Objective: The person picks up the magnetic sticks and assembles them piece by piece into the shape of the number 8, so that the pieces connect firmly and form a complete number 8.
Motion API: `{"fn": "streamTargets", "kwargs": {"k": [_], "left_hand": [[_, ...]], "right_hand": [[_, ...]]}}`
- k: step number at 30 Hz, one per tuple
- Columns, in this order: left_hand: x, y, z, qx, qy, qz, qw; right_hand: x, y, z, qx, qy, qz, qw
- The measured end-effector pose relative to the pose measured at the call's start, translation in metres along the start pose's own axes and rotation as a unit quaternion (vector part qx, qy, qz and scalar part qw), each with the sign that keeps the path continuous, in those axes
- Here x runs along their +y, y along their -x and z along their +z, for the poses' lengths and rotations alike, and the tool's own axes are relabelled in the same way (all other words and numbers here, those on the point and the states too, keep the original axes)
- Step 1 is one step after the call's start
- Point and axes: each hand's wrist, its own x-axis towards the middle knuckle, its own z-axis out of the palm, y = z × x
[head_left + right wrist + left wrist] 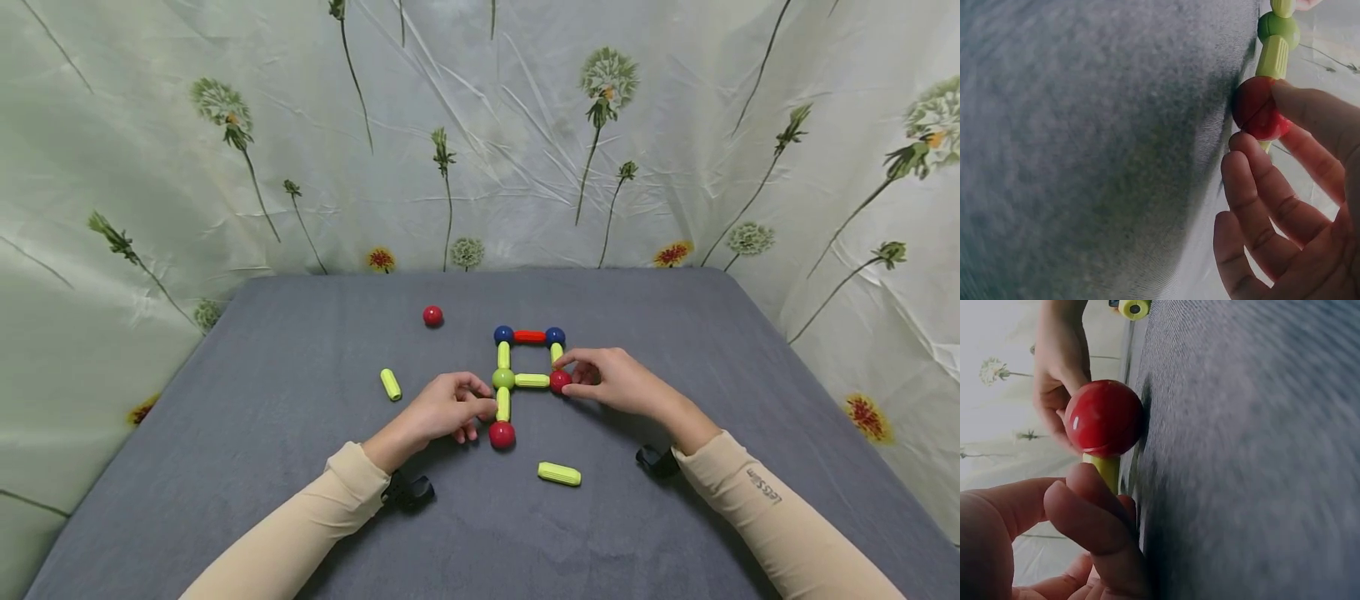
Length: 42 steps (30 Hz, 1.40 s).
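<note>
A flat frame of balls and rods lies on the table. Along its far side a red rod (529,337) joins two dark blue balls, one at the left corner (504,335) and one at the right (555,336). My right hand (618,381) holds the red ball (560,382) at the near right corner between thumb and fingers. A green ball (503,378) forms the opposite corner. From it a yellow-green rod (503,404) runs toward me to another red ball (502,435). My left hand (448,406) is beside that rod, fingers loosely bent, fingertips right at its left side.
Loose on the grey table (300,467) are one yellow-green rod at the left (391,384), another in front (559,474), and a red ball (432,316) farther back. A flower-patterned curtain (517,167) hangs around the far side.
</note>
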Motion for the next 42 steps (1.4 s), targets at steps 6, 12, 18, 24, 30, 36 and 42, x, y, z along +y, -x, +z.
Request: {"fn": "streamTargets", "kwargs": {"k": [6,12,18,24,30,36,42], "left_hand": [[-0.001,0.008,-0.009,0.002,-0.011,0.008,0.9999],[-0.003,0.017,-0.018,0.002,-0.019,0.018,0.9997],[-0.006,0.024,-0.024,0.002,-0.016,0.032,0.9993],[-0.006,0.032,-0.032,-0.001,-0.030,0.037,0.9989],[-0.006,0.039,-0.045,0.010,-0.044,0.043,0.9981],[-0.010,0.043,-0.058,0.036,-0.059,0.037,0.9969],[-0.014,0.047,-0.073,0.056,-0.065,0.032,0.9958]], "right_hand": [[0.002,-0.001,0.002,-0.007,-0.011,-0.014,0.9998],[0.002,-0.003,0.002,-0.005,-0.020,-0.013,0.9997],[0.005,-0.009,0.003,0.002,-0.024,-0.009,0.9997],[0.006,-0.015,0.001,-0.003,-0.027,-0.004,0.9996],[0.007,-0.019,-0.001,-0.006,-0.034,0.002,0.9994],[0.012,-0.024,-0.001,-0.007,-0.039,0.008,0.9992],[0.014,-0.026,-0.001,-0.015,-0.049,0.006,0.9987]]}}
